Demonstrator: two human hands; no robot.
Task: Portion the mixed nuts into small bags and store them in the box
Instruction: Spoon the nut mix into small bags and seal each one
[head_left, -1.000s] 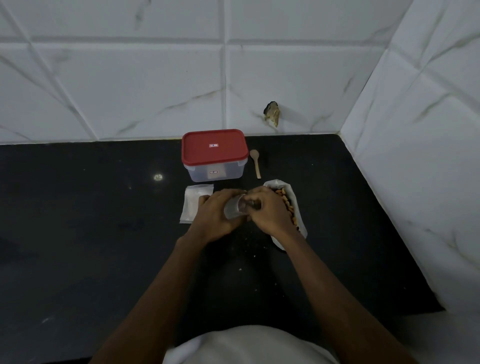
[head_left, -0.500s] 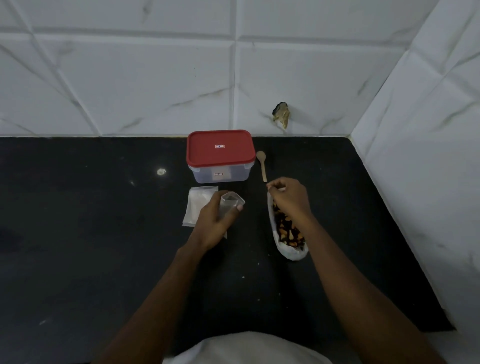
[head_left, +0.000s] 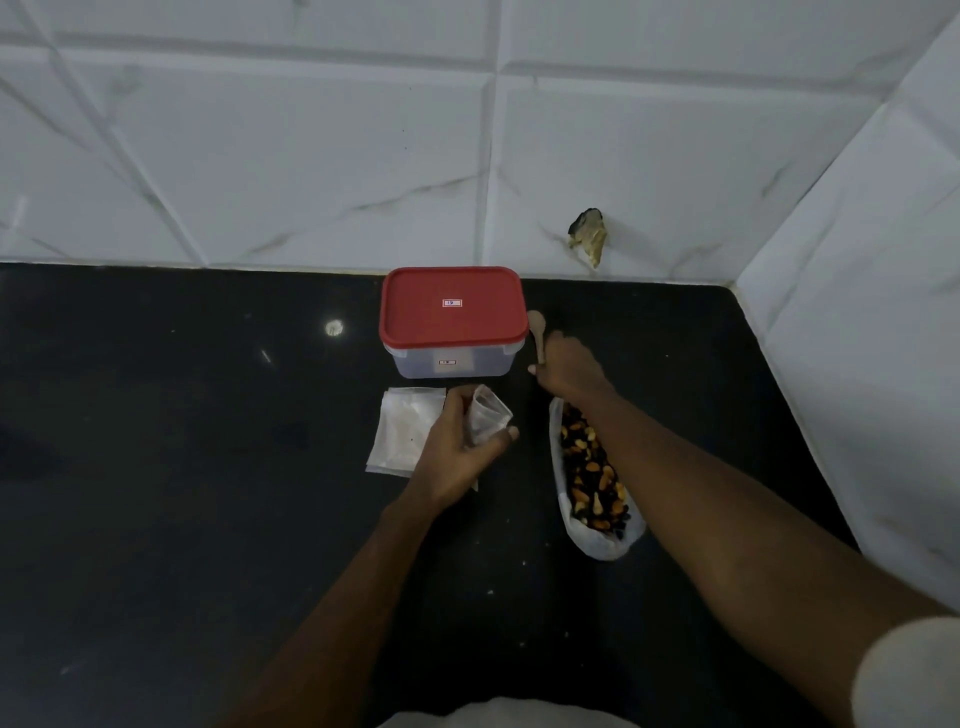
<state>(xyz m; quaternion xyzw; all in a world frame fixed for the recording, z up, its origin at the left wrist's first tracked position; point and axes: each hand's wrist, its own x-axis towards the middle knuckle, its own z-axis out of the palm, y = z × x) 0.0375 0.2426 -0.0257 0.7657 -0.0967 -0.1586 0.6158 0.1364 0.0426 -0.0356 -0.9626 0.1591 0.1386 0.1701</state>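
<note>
- Left grip (head_left: 457, 449) holds a small bag (head_left: 485, 418) near the table (head_left: 208, 467) centre.
- Right grip (head_left: 569, 366) covers the spoon (head_left: 536, 327) handle; whether it holds cannot be told.
- Mixed nuts (head_left: 592, 478) lie in a pouch (head_left: 602, 543) right of centre; lidded box (head_left: 452, 322) at the rear edge.

Glossy black counter (head_left: 208, 519), white veined tiles (head_left: 311, 156) seen glazed at twelve o'clock, box (head_left: 452, 364) of cloudy plastic, smooth red plastic lid (head_left: 452, 322), wooden spoon (head_left: 535, 325), thin clear plastic small bag (head_left: 487, 415).

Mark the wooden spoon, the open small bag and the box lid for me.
wooden spoon (head_left: 535, 320), head view, its bowl.
small bag (head_left: 487, 415), head view, its open mouth.
box lid (head_left: 452, 325), head view, middle of red top.
</note>
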